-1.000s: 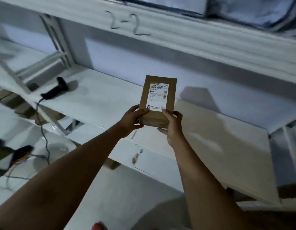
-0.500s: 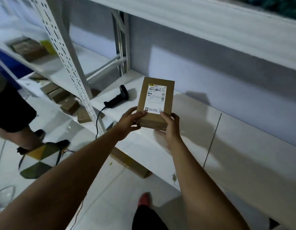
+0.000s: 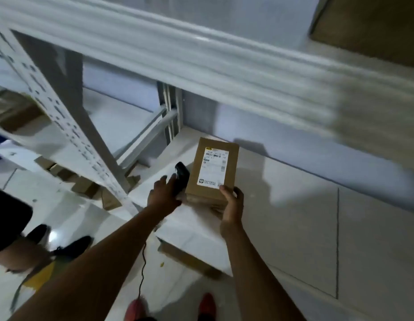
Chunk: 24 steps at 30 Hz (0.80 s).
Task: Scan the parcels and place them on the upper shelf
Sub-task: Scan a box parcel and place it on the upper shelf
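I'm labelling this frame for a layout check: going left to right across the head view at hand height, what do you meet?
White perforated steel upright → left hand → black handheld scanner → brown cardboard parcel with a white label, its near end held by the right hand.

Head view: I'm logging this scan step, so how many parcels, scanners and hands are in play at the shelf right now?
parcel: 1
scanner: 1
hands: 2, the left hand at the scanner and the right hand holding the parcel
Total: 4
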{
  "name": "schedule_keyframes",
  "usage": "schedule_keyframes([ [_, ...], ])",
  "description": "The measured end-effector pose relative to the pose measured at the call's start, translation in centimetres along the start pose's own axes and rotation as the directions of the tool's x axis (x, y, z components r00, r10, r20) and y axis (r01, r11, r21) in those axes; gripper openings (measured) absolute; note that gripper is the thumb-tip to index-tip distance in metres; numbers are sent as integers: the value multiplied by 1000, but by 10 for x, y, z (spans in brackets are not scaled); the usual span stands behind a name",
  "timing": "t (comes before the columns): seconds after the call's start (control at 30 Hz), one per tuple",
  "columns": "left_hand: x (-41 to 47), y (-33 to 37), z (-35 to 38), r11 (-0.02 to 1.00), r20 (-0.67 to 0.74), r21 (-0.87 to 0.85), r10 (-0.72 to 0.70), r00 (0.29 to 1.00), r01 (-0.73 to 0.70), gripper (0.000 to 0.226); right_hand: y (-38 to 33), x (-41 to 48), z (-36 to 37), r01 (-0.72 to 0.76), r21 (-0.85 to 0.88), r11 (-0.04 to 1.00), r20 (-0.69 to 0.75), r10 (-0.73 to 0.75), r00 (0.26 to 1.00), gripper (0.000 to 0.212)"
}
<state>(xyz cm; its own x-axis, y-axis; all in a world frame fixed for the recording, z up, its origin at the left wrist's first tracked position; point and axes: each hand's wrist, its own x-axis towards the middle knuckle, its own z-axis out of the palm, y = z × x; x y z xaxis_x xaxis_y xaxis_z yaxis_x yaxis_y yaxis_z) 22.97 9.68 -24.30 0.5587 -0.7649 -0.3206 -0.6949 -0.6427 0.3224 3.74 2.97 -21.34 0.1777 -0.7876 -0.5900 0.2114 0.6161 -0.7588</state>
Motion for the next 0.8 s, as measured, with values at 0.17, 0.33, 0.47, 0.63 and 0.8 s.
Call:
schedule_keyframes([
  [0.17, 37, -1, -5, 994, 2, -5, 111, 994, -111, 45, 7, -4, 33, 81, 62, 995, -139, -72, 988, 51],
  [0.33, 27, -12, -46, 965, 100, -227, 160, 982, -135, 17, 25, -41, 60, 192, 139, 971, -320, -139, 937, 50],
  [0.47, -5, -9, -100, 859, -35, -489, 151, 988, -148, 7, 39, -56, 89, 257, 259, 931, -385, -144, 911, 56],
  [0.63, -33, -21, -143, 775, -104, -597, 181, 978, -207, 11, 61, -83, 131, 347, 334, 877, -423, -189, 886, 51],
  [0.8, -56, -37, -156, 706, -102, -678, 186, 977, -205, 28, 76, -103, 137, 400, 305, 864, -390, -269, 881, 49],
])
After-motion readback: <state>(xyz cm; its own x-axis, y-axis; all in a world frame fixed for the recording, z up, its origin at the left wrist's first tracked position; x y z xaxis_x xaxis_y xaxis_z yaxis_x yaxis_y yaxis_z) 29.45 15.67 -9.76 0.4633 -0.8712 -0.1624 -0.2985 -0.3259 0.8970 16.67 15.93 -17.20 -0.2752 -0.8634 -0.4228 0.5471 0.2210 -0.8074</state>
